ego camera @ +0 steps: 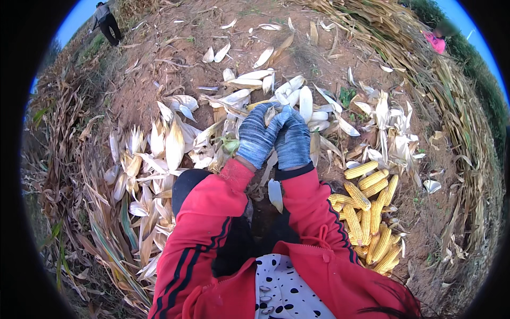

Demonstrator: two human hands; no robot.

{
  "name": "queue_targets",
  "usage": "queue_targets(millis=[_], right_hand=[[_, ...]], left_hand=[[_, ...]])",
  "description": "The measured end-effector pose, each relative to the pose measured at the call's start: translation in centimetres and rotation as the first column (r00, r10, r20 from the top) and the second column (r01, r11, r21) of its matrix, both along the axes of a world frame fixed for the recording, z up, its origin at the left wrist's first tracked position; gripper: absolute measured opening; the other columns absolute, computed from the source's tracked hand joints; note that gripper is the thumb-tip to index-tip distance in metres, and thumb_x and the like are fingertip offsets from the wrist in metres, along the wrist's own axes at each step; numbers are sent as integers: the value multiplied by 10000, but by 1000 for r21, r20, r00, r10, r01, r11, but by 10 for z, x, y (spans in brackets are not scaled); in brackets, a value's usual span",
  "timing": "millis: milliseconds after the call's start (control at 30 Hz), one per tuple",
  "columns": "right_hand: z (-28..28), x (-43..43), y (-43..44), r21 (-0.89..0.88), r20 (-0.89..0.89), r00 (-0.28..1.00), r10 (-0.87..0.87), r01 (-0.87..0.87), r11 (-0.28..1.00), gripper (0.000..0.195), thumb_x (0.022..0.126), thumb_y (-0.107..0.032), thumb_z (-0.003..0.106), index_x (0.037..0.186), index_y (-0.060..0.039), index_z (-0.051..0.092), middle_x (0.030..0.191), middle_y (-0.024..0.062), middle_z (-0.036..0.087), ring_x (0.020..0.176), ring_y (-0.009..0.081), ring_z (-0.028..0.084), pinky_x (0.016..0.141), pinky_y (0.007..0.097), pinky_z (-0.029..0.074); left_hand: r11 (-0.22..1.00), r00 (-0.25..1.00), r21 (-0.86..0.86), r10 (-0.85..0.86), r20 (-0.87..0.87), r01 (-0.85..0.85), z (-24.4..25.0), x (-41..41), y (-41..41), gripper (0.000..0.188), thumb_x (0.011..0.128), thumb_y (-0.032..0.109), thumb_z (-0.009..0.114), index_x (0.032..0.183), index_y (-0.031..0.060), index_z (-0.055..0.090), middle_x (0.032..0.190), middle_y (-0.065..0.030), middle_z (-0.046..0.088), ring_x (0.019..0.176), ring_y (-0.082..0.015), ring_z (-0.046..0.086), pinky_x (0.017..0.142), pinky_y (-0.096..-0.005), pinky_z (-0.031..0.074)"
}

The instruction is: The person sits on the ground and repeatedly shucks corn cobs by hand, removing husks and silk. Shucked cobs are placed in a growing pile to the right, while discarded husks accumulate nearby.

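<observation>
My left hand [257,133], in a grey-blue knitted glove, is closed around an ear of corn [259,104]; yellow kernels show at its upper left edge. Pressed against it, my right hand [293,135], in a matching glove, has its fingers curled by the ear's husk; what lies between the fingers is mostly hidden. A pile of husked yellow corn ears [364,215] lies on the ground to the right of my right arm. Ears still in pale husks [174,145] lie heaped to the left. Loose white husks [306,103] are scattered just beyond both hands.
Dry corn stalks [398,48] lie in a long row at the upper right, and more stalks [107,243] lie at the left. Reddish soil [139,91] shows between them. One person [106,22] stands far off at upper left; another person [435,42] is at upper right.
</observation>
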State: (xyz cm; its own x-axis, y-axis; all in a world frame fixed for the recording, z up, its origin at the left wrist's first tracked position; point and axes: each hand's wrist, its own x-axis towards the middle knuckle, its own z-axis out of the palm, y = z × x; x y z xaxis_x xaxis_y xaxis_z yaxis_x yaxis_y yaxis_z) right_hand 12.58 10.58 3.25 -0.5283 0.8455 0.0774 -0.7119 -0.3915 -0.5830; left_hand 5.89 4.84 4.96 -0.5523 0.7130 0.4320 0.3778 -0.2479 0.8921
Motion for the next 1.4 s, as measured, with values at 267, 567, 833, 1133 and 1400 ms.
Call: queue_targets(millis=[267, 567, 833, 1133, 1400], right_hand=[[-28, 7, -6, -213, -380, 919, 109, -201, 956, 109, 848, -123, 531, 916, -39, 538, 811, 24, 553, 748, 126, 544, 692, 253, 475], [16, 4, -27, 273, 221, 958, -183, 120, 955, 199, 814, -91, 561, 984, 8, 534, 915, 53, 560, 821, 136, 520, 734, 246, 432], [-3, -2, -22, 658, 462, 781, -420, 15, 753, 226, 792, -67, 588, 1005, 6, 569, 925, 60, 592, 846, 117, 532, 765, 243, 416], [1, 24, -56, 536, 349, 913, -212, -9, 844, 140, 818, -61, 542, 952, -21, 548, 905, 43, 583, 850, 111, 525, 795, 246, 406], [8, 61, -71, 611, 358, 930, -88, -162, 775, 129, 832, -74, 530, 955, -35, 536, 937, 54, 564, 886, 125, 512, 837, 271, 397]], left_hand=[[984, 948, 132, 73, 308, -118, 4, -11, 1, 228, 891, 199, 464, 943, -1, 559, 816, -82, 599, 754, -141, 547, 703, -273, 451], [973, 737, 220, -103, 667, -63, -9, -23, 4, 221, 861, 193, 513, 975, 9, 559, 853, -42, 578, 744, -99, 525, 670, -236, 439], [978, 688, 190, -199, 697, 91, -6, -28, 1, 237, 824, 190, 579, 991, 22, 578, 873, -29, 586, 778, -93, 516, 694, -222, 426], [967, 603, 254, -190, 775, -22, -18, -60, 0, 236, 866, 208, 485, 973, 25, 587, 894, -57, 592, 780, -131, 540, 706, -257, 434], [963, 529, 271, -224, 819, -12, -19, -69, -7, 203, 878, 212, 467, 880, 47, 584, 729, -41, 566, 630, -135, 539, 564, -257, 445]])
